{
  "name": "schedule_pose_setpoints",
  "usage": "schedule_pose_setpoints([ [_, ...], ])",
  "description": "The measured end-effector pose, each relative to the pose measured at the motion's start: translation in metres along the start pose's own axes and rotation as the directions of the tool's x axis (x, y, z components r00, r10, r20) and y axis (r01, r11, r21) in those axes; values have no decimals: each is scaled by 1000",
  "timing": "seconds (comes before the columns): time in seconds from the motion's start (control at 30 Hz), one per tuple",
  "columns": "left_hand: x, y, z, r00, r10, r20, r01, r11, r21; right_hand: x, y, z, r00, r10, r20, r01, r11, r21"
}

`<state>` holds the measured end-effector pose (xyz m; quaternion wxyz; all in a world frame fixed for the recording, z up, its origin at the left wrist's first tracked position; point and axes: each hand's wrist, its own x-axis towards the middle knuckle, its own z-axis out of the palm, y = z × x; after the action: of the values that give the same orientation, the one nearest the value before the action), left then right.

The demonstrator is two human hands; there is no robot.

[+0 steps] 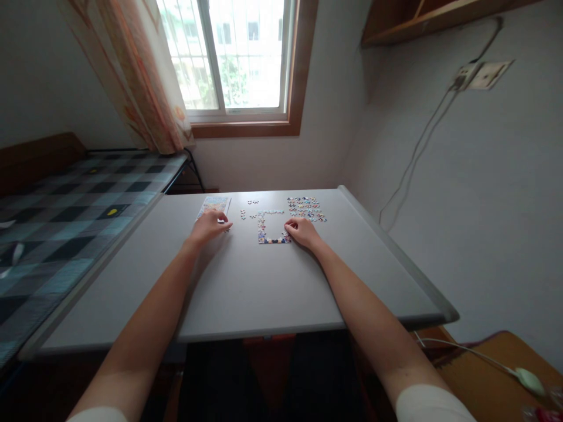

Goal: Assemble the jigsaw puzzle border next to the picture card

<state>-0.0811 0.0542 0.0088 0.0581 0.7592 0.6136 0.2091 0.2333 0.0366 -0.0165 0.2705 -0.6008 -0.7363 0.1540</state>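
Note:
A partly joined jigsaw puzzle frame (262,230) lies flat on the table, with its left, top and bottom borders visible. My right hand (302,231) is at its right side, thumb and fingers pinched together at a puzzle piece near the lower right corner. The fingers hide part of that edge. My left hand (210,226) hovers over the near end of a printed picture sheet (217,203), thumb and index finger slightly apart. A small dark bit shows just under its fingertips, too small to name. Several loose puzzle pieces (243,215) lie between the left hand and the frame.
Rows of loose puzzle pieces (304,206) lie beyond my right hand. The pale table (264,293) has a raised right edge beside the wall. A bed with a checked cover (109,193) stands at the left. Cables (411,158) hang along the right wall.

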Motion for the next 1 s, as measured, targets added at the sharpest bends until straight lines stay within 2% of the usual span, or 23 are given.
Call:
schedule_pose_setpoints([
  [0.13,3,-19,0,996,-13,90,23,993,-113,0,0,-1,1000,3,0,-3,1000,11],
  [0.27,4,-22,-1,982,-26,186,60,982,-177,-1,1,-2,1000,-2,-3,2,1000,13],
  [0.43,4,-22,-3,990,-35,136,56,986,-156,0,2,-1,1000,-5,1,5,1000,8],
  [0.77,5,-22,4,989,-38,140,64,980,-191,0,1,0,1000,-4,0,4,1000,5],
  [1.0,3,-13,1,981,-21,194,71,965,-253,0,0,-1,1000,-7,-3,7,1000,3],
])
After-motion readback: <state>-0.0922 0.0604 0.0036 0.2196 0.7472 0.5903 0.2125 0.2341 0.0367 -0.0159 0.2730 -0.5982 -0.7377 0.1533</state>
